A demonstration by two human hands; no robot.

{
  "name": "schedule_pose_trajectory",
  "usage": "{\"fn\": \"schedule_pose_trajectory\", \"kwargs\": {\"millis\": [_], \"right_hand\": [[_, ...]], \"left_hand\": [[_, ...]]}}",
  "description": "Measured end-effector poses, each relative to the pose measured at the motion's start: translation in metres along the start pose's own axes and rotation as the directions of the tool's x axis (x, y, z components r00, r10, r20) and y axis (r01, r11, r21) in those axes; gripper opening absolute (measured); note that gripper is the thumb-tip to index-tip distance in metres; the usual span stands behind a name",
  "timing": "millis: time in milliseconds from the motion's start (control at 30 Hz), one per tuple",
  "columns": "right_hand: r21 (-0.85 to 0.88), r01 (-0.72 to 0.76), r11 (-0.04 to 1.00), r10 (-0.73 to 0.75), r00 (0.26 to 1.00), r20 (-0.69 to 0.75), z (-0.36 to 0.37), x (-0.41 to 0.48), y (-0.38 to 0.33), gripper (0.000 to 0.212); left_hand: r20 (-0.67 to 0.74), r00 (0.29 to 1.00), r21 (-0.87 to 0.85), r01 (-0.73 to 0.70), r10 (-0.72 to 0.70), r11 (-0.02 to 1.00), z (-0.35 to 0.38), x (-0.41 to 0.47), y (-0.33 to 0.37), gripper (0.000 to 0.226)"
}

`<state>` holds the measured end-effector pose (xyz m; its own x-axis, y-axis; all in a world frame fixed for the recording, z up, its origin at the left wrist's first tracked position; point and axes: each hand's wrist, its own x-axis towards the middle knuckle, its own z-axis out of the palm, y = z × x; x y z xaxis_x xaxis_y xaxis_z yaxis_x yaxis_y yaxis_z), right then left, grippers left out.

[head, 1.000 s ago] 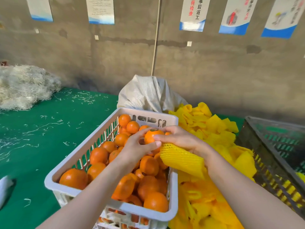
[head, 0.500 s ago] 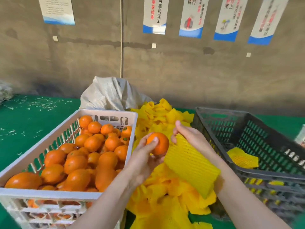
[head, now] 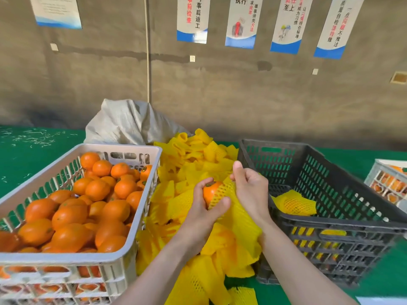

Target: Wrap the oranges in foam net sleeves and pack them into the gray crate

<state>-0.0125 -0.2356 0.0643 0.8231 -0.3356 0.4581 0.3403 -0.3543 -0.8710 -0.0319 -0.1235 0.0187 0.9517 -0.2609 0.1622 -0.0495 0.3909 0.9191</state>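
Note:
My left hand (head: 203,213) grips an orange (head: 210,191) above the pile of yellow foam net sleeves (head: 193,164). A yellow sleeve (head: 236,214) covers the orange's right half and hangs down below it. My right hand (head: 251,190) pinches the sleeve's upper edge right beside the orange. The gray crate (head: 343,221) stands to the right, with a wrapped orange (head: 294,203) lying inside near its left wall. A white crate (head: 123,254) heaped with bare oranges (head: 97,190) stands on the left.
A grey woven sack (head: 130,122) leans behind the sleeve pile. Another light crate with oranges (head: 387,183) shows at the right edge. Green cloth (head: 28,155) covers the table, and a concrete wall with posters (head: 241,20) stands behind it.
The orange has moved from above the white crate to over the sleeve pile, and the sleeve is now pulled partly over it. The view has swung to the right, showing the gray crate.

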Motion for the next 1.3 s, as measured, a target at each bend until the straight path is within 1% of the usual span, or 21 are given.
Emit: {"fn": "schedule_pose_trajectory", "kwargs": {"millis": [33, 100, 200, 267, 333, 367, 400, 433, 500, 567, 633, 667, 733, 767, 833, 933, 1000, 1033, 1100, 1200, 1300], "right_hand": [[-0.013, 0.013, 1.0, -0.014, 1.0, -0.008, 0.0, 0.0, 0.002, 0.038], [-0.019, 0.023, 1.0, -0.023, 1.0, 0.012, 0.0, -0.002, 0.004, 0.038], [0.027, -0.025, 0.999, 0.021, 0.989, 0.147, -0.005, -0.004, 0.006, 0.034], [0.004, -0.084, 0.996, 0.08, 0.96, 0.269, -0.012, -0.004, 0.009, 0.032], [-0.037, -0.16, 0.986, 0.162, 0.903, 0.399, -0.017, -0.008, 0.012, 0.046], [-0.061, -0.187, 0.98, 0.195, 0.872, 0.45, -0.018, -0.01, 0.013, 0.056], [-0.082, -0.19, 0.978, 0.206, 0.854, 0.477, -0.019, -0.011, 0.014, 0.06], [-0.101, -0.159, 0.982, 0.188, 0.856, 0.482, -0.02, -0.012, 0.013, 0.057], [-0.157, -0.039, 0.987, 0.109, 0.878, 0.467, -0.02, -0.014, 0.011, 0.052], [-0.163, 0.105, 0.981, -0.02, 0.891, 0.453, -0.019, -0.017, 0.014, 0.054], [-0.103, 0.219, 0.97, -0.162, 0.905, 0.394, -0.015, -0.022, 0.014, 0.049], [-0.058, 0.251, 0.966, -0.216, 0.911, 0.352, -0.012, -0.022, 0.012, 0.044], [0.057, 0.267, 0.962, -0.272, 0.921, 0.279, -0.009, -0.017, 0.007, 0.036], [0.1, 0.267, 0.958, -0.284, 0.926, 0.25, -0.009, -0.012, 0.005, 0.035], [0.134, 0.222, 0.966, -0.248, 0.941, 0.232, -0.009, -0.004, 0.004, 0.038], [0.135, 0.066, 0.989, -0.105, 0.945, 0.31, -0.003, -0.003, 0.013, 0.045], [0.147, -0.028, 0.989, -0.025, 0.938, 0.346, 0.002, -0.008, 0.021, 0.051], [0.174, -0.08, 0.982, 0.013, 0.935, 0.355, 0.003, -0.011, 0.023, 0.058], [0.227, -0.18, 0.957, 0.091, 0.93, 0.355, 0.003, -0.015, 0.027, 0.067], [0.273, -0.239, 0.932, 0.135, 0.926, 0.352, 0.003, -0.018, 0.031, 0.051], [0.289, -0.303, 0.908, 0.195, 0.917, 0.347, 0.007, -0.023, 0.03, 0.05]], "left_hand": [[-0.009, 0.999, 0.1, -0.037, 0.038, 0.994, 0.001, 0.0, -0.002, 0.075], [-0.03, 0.994, 0.228, -0.091, 0.101, 0.969, 0.001, 0.002, -0.004, 0.064], [-0.029, 0.988, 0.322, -0.135, 0.152, 0.937, -0.006, 0.001, -0.001, 0.044], [-0.04, 0.988, 0.304, -0.128, 0.147, 0.944, -0.013, 0.0, 0.002, 0.038], [-0.049, 0.996, 0.21, -0.068, 0.08, 0.975, -0.019, 0.0, 0.003, 0.034], [-0.036, 0.998, 0.178, -0.044, 0.051, 0.983, -0.02, 0.0, 0.004, 0.032], [-0.023, 0.999, 0.143, -0.024, 0.027, 0.989, -0.022, 0.0, 0.005, 0.033], [-0.025, 1.0, 0.093, -0.007, 0.009, 0.996, -0.023, 0.0, 0.005, 0.037], [-0.066, 0.998, -0.028, 0.024, -0.026, 0.999, -0.021, 0.0, 0.008, 0.043], [-0.116, 0.99, -0.141, 0.065, -0.082, 0.988, -0.019, 0.001, 0.01, 0.038], [-0.132, 0.982, -0.215, 0.106, -0.137, 0.971, -0.018, 0.003, 0.008, 0.032], [-0.129, 0.978, -0.234, 0.129, -0.162, 0.964, -0.018, 0.005, 0.006, 0.033], [-0.112, 0.973, -0.248, 0.17, -0.202, 0.954, -0.016, 0.006, 0.004, 0.039], [-0.101, 0.973, -0.236, 0.18, -0.209, 0.955, -0.015, 0.006, 0.003, 0.036], [-0.114, 0.973, -0.217, 0.172, -0.2, 0.961, -0.015, 0.008, 0.002, 0.028], [-0.095, 0.978, -0.285, 0.15, -0.183, 0.947, -0.016, 0.012, 0.004, 0.028], [-0.079, 0.976, -0.323, 0.169, -0.204, 0.931, -0.014, 0.013, 0.005, 0.035], [-0.074, 0.972, -0.332, 0.188, -0.224, 0.924, -0.012, 0.012, 0.007, 0.042], [-0.09, 0.968, -0.272, 0.201, -0.233, 0.941, -0.01, 0.011, 0.007, 0.056], [-0.223, 0.964, -0.092, 0.125, -0.143, 0.988, -0.006, 0.012, 0.008, 0.056], [-0.395, 0.918, 0.029, 0.041, -0.026, 0.999, -0.007, 0.015, 0.005, 0.057]]}}
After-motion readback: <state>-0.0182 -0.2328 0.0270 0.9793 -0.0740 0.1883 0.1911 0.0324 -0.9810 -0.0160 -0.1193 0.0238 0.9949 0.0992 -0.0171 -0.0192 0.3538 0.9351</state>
